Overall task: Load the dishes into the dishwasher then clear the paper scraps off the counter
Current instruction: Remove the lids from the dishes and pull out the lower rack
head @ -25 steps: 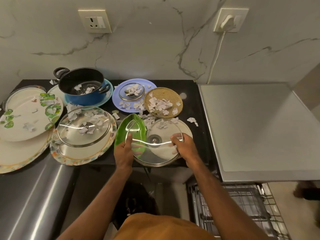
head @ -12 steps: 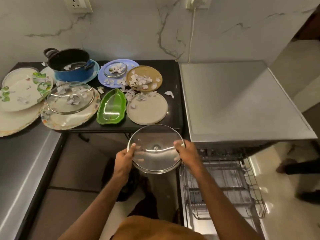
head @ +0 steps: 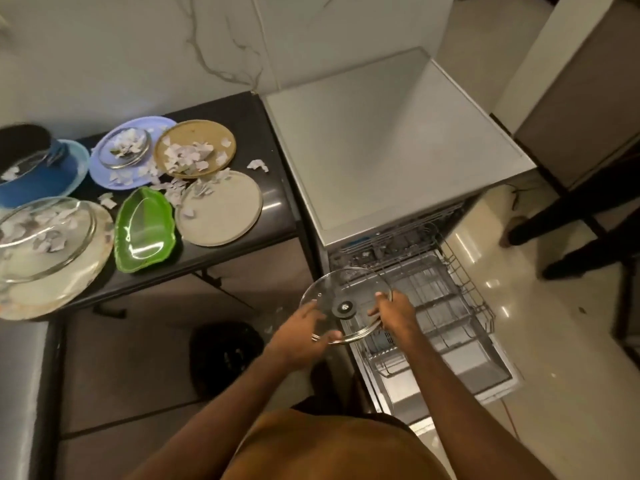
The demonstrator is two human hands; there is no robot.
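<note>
So the glass lid (head: 346, 304) is off the counter (head: 273, 202) now. A second ago it sat over the beige plate (head: 221, 209), and half a second ago it was out in front of the counter's edge. Now it's at lower middle of the frame, roughly level, above the left edge of the pulled-out rack (head: 446, 306). Both hands have hold of it: the left hand (head: 301, 329) pinches the near-left rim with the thumb on the glass, and the right hand (head: 394, 313) curls round the right rim.

The beige plate is bare except for a few paper scraps (head: 258, 165) along its far side. The green dish (head: 143, 230), brown plate (head: 195, 147) and purple plate (head: 114, 168) lie as before.

The rack looks open across its middle and right, with wire walls all round. The dishwasher (head: 381, 150) top overhangs its far end — the lid is well clear of it. The counter's right edge butts against the machine. Someone's legs (head: 571, 237) stand on the floor at right, well apart from the rack.
</note>
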